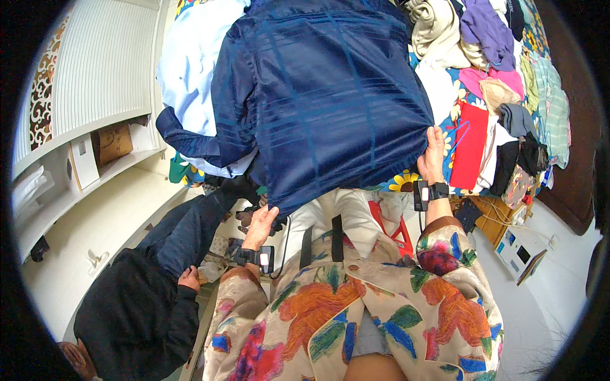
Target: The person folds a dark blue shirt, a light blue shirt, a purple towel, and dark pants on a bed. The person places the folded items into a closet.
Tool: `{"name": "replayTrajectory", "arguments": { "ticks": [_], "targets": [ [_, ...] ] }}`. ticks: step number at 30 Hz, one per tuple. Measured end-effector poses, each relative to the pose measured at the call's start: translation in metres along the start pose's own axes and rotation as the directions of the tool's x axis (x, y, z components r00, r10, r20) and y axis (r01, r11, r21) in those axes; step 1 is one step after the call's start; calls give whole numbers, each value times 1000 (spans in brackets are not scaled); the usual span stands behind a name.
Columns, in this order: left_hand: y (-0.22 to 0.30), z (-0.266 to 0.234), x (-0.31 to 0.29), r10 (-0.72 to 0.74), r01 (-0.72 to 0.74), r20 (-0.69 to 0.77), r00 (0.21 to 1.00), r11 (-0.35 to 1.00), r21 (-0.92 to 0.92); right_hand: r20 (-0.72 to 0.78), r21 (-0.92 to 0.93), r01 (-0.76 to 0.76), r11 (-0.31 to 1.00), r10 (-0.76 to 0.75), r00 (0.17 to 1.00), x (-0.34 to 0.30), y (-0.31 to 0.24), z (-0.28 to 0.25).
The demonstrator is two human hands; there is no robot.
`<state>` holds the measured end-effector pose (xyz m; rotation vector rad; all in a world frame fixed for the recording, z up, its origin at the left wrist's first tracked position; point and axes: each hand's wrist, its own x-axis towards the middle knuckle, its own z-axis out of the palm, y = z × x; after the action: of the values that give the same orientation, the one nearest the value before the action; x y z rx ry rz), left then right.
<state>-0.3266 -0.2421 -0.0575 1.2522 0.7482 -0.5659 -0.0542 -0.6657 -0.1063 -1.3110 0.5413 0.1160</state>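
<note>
A dark blue shirt with a lighter plaid pattern [337, 95] lies spread over the bed, its near hem lifted toward me. My left hand [259, 227] pinches the hem at its lower left corner. At the right end of the hem, my right hand [432, 154] grips the cloth between thumb and fingers. One sleeve [190, 136] of the shirt reaches out to the left. Partly under it, a light blue shirt [190, 70] shows at the left.
To the right on the floral bedspread [404, 183] lie a red cloth [470, 146], a purple garment [488, 32], a cream garment [438, 32] and several others. At the lower left, a person in a black top [136, 311] is close beside me. A white cabinet [105, 70] stands left.
</note>
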Motion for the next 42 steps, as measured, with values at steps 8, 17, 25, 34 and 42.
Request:
{"name": "replayTrajectory", "arguments": {
  "ticks": [8,17,25,34,42],
  "targets": [
    [-5,-6,-1,-45,45,-15,999,999,16,5,75,-20,997,20,1000,-6,-5,7],
    [-5,-10,0,-2,16,-67,998,979,206,-32,-57,-40,998,38,999,-14,-12,0],
    [-6,8,8,119,-132,-194,974,990,-55,-26,-136,-173,975,171,985,-10,0,-13],
    [4,4,10,51,-64,-249,967,997,-44,106,-75,-444,893,449,887,-11,-2,-25],
    [81,-16,5,-97,3,-158,983,860,-510,50,15,-291,957,290,956,-7,9,-37]
  ]
}}
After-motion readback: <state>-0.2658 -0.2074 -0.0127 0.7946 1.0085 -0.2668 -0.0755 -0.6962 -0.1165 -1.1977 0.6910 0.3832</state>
